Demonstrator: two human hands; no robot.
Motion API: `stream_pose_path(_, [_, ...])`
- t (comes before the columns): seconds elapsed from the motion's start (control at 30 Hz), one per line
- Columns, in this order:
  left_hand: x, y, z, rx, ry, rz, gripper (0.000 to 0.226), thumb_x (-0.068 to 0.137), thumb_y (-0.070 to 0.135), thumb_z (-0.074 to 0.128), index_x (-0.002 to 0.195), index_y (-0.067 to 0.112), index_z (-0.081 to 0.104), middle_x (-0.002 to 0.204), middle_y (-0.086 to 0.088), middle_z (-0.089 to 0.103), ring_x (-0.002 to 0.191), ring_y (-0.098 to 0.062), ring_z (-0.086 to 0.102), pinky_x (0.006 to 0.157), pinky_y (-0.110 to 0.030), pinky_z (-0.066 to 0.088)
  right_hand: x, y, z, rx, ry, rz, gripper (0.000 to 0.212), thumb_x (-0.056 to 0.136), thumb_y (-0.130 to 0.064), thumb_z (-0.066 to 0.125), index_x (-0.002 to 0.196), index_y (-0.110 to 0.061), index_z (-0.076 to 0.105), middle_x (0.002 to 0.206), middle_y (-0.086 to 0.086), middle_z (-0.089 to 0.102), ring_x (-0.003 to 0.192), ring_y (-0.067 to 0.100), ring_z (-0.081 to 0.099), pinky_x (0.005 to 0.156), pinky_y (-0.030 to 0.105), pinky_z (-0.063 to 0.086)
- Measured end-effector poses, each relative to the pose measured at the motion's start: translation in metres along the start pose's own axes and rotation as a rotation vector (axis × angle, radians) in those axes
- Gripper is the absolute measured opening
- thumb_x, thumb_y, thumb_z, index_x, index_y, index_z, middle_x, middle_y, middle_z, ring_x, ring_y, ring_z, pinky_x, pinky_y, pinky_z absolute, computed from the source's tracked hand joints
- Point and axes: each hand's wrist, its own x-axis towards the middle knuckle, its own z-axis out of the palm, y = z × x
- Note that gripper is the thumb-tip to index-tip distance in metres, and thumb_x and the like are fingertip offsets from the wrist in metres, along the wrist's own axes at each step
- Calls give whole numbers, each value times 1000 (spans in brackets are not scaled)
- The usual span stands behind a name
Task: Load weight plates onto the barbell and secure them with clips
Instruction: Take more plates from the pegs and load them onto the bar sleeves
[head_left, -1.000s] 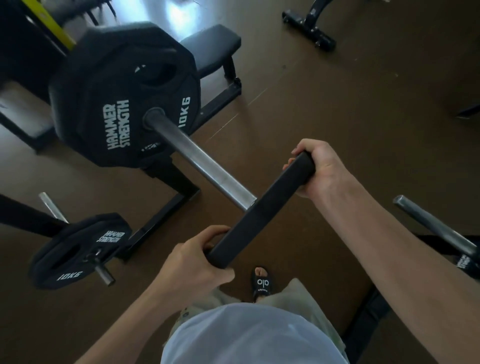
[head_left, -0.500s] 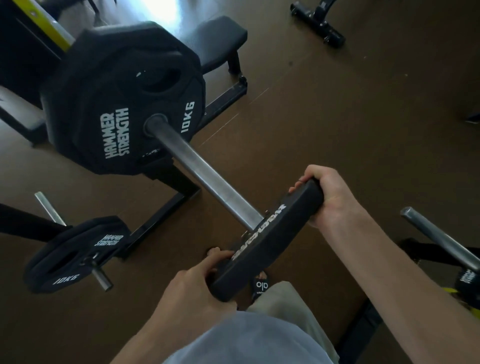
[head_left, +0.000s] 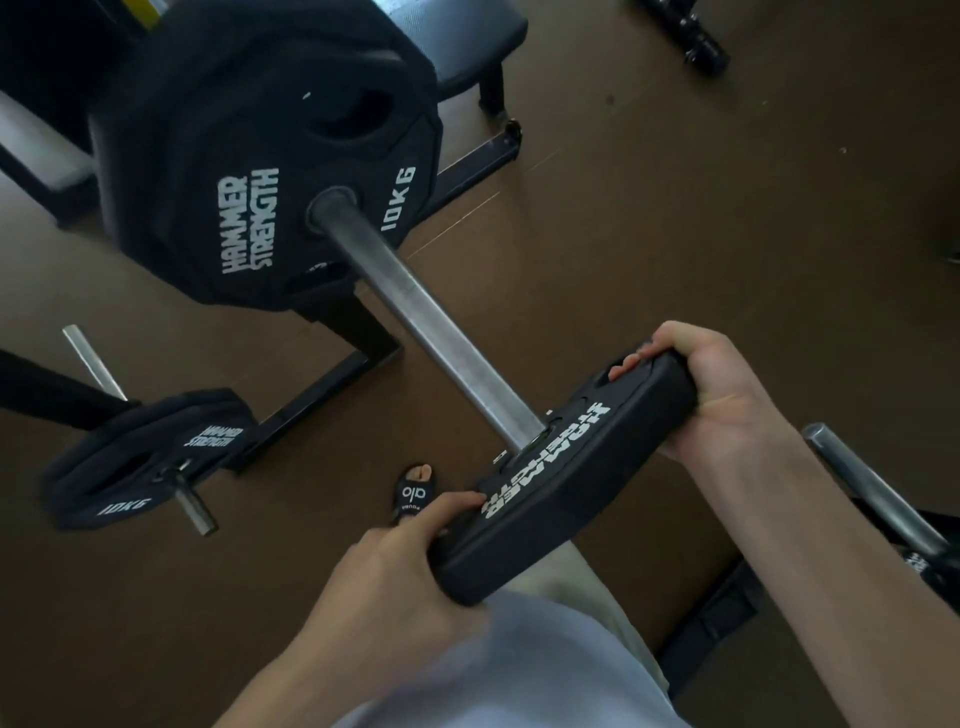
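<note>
Both hands grip one black weight plate (head_left: 566, 483), seen nearly edge-on, at the near end of the barbell sleeve (head_left: 415, 312). The left hand (head_left: 395, 566) holds the plate's lower near edge, thumb lying across the lettered face, fingers curled beneath and out of sight. The right hand (head_left: 706, 395) holds the opposite edge, palm wrapped over the rim, fingertips (head_left: 626, 364) hooked into a grip slot on the face. The steel sleeve end meets the plate at its centre; whether it has entered the bore cannot be told.

Further up the sleeve, well apart from the held plate, sits a loaded 10 KG plate (head_left: 260, 171) marked HAMMER STRENGTH. Another 10 KG plate (head_left: 140, 457) hangs on a storage peg (head_left: 195, 512) at lower left. A sandalled foot (head_left: 413, 491) stands on the brown floor (head_left: 675, 234).
</note>
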Motion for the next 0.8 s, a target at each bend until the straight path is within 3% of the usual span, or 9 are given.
stream_pose_path(0.1, [3,-4,0,-55,4,17,74,60,59,70,129,64,46,95,35,70,87,8,67,76,-15,52,6,0,3,-4,48,13,12,65,-9,63,71,-16,55,64,-1,58,61,17,60,74,31,58])
stream_pose_path(0.17, [6,-7,0,-65,33,28,75,56,64,69,128,62,48,96,36,70,89,10,66,77,-14,52,9,-2,4,-24,44,1,25,55,-8,67,76,-17,56,65,0,60,64,19,62,72,33,59])
stream_pose_path(0.23, [10,-9,0,-53,54,46,71,60,56,74,127,59,51,96,32,71,89,9,66,75,-12,52,9,-5,5,-36,44,-19,37,45,-9,69,79,-17,56,66,1,62,67,20,64,68,37,61])
stream_pose_path(0.33, [15,-17,-2,-58,72,53,67,73,33,85,127,57,52,98,30,71,93,9,66,80,-17,58,8,-6,13,-65,60,-42,20,63,-8,65,78,-16,56,65,0,61,67,20,63,68,37,62])
stream_pose_path(0.5, [21,-30,-15,-111,82,18,62,75,26,89,119,55,55,102,24,72,95,2,68,85,-25,58,3,-5,44,-122,68,-23,15,83,-11,60,75,-15,48,62,0,52,59,18,56,58,24,56])
stream_pose_path(0.67, [36,-35,-47,-158,104,-18,57,76,18,85,119,46,59,94,12,73,77,0,70,58,-13,50,6,-12,88,-130,19,-46,22,87,-10,57,69,-14,45,47,1,49,36,17,52,50,22,51])
stream_pose_path(0.8, [52,-41,-88,-192,208,-69,50,72,20,85,108,47,62,88,20,72,77,1,68,61,-16,47,18,-21,131,-128,-43,-73,25,89,-9,54,65,-11,46,46,3,51,36,19,54,49,23,51])
